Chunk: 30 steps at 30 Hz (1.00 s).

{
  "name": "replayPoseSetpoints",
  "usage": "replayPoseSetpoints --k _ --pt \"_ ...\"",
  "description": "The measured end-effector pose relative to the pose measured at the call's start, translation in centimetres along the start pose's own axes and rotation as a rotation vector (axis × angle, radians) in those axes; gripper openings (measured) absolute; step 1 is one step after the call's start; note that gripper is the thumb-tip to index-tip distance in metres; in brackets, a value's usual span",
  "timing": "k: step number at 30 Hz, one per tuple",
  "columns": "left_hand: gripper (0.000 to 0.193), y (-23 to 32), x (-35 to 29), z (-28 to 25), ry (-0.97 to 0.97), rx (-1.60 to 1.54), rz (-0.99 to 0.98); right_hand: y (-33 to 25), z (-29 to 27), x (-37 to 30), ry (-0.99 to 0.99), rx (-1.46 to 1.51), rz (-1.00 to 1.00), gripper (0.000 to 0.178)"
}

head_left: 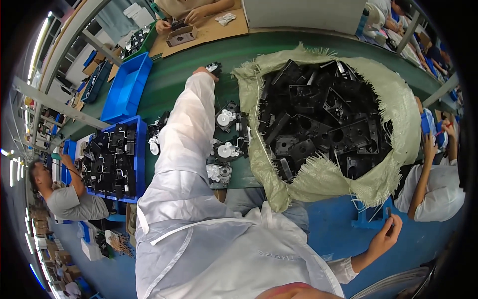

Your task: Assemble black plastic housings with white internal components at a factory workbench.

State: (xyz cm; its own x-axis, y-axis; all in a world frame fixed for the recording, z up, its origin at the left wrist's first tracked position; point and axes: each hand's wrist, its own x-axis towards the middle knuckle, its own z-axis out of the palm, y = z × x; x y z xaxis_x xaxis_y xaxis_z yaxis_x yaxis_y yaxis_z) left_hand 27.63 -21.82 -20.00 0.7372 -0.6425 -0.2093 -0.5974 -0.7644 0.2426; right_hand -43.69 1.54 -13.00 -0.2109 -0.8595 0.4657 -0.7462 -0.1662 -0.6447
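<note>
My left arm stretches across the green work surface, and my left hand (206,73) is closed at the edge of a small black mechanism with pale parts (214,67); its fingertips are partly hidden. Off to the lower right, over the blue floor, my right hand (385,236) is bent up with its fingers closed round a thin dark piece (389,213), too small to name. Beside my left sleeve lie several black mechanisms with white round wheels (226,118), and one paler unit (219,173) sits by the near edge.
A pale green woven sack (406,119), rolled open, holds many black plastic housings (303,144). On the left stand a blue bin of black parts (141,159) and a blue tray (135,82). Co-workers sit opposite and at both sides; one handles parts above a small cardboard box (182,36).
</note>
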Motion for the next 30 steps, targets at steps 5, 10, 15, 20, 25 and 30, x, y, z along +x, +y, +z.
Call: replayPoseSetpoints --k 5,10,15,20,25,30 --pt "0.03 0.1 -2.0 1.3 0.142 -0.097 -0.097 -0.1 0.8 0.5 -0.034 0.052 -0.042 0.014" --pt "0.027 1.0 -0.2 -2.3 0.262 -0.032 -0.026 0.2 -0.3 -0.1 -0.005 -0.025 -0.024 0.014" --pt "0.034 -1.4 -1.1 -15.0 0.281 0.366 0.366 1.6 -1.0 -0.3 0.02 -0.034 -0.024 0.016" --pt "0.04 -7.6 -14.2 -23.8 0.453 0.155 0.374 2.7 -0.9 0.1 -0.022 -0.026 -0.033 0.018" --pt "0.031 -15.8 -26.1 -23.3 0.586 0.008 0.252 2.9 -0.1 0.7 -0.03 -0.01 -0.023 0.02" --pt "0.029 -23.3 -34.1 -14.0 0.853 0.008 0.12 2.3 0.9 0.8 -0.058 0.067 -0.007 0.021"
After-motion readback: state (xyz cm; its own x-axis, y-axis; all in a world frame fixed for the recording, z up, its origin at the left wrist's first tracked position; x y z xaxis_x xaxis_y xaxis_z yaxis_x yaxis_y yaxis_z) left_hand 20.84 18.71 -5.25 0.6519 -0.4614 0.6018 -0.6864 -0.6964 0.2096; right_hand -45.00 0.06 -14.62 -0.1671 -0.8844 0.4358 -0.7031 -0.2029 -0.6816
